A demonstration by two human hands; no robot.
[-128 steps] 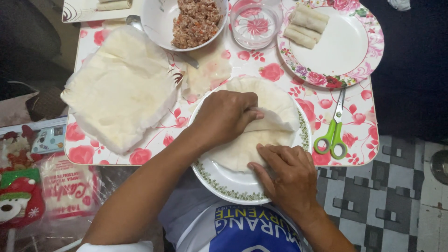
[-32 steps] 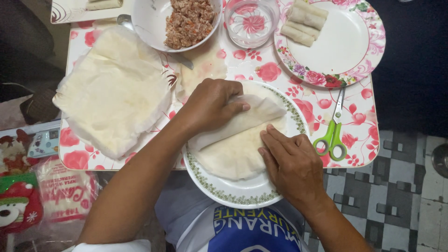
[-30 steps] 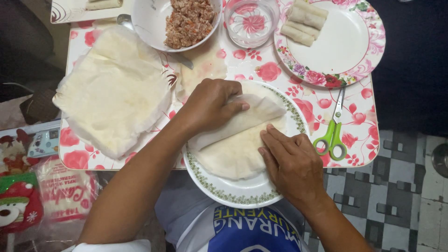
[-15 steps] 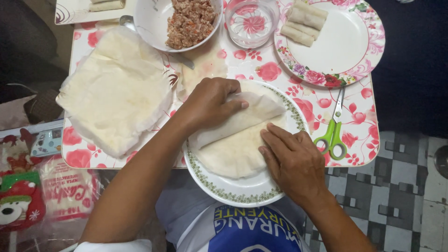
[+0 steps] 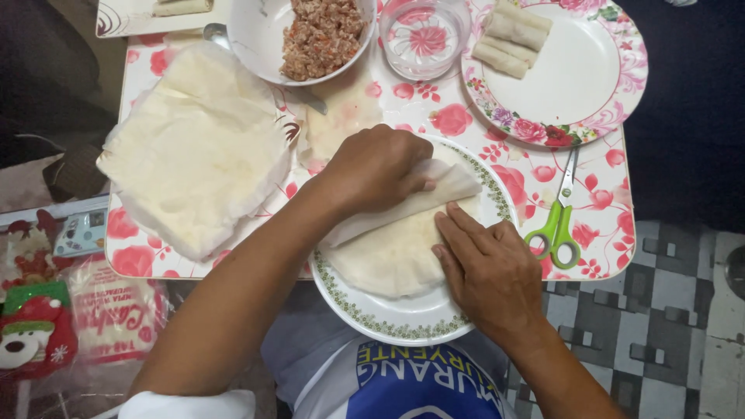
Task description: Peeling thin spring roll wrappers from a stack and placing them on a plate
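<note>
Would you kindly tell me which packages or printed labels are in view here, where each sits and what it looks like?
Clear plastic bag: lower left, below the table edge, red print, crumpled.
Festive package: far lower left, red, green and white cartoon figure.
Small printed card: left, beside the table edge, pale blue, rectangular.

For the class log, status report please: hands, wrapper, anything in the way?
Left hand pressing the folded edge of the thin pale round wrapper; right hand flat on it. Wrapper on green-rimmed white plate. Nothing in the way.
</note>
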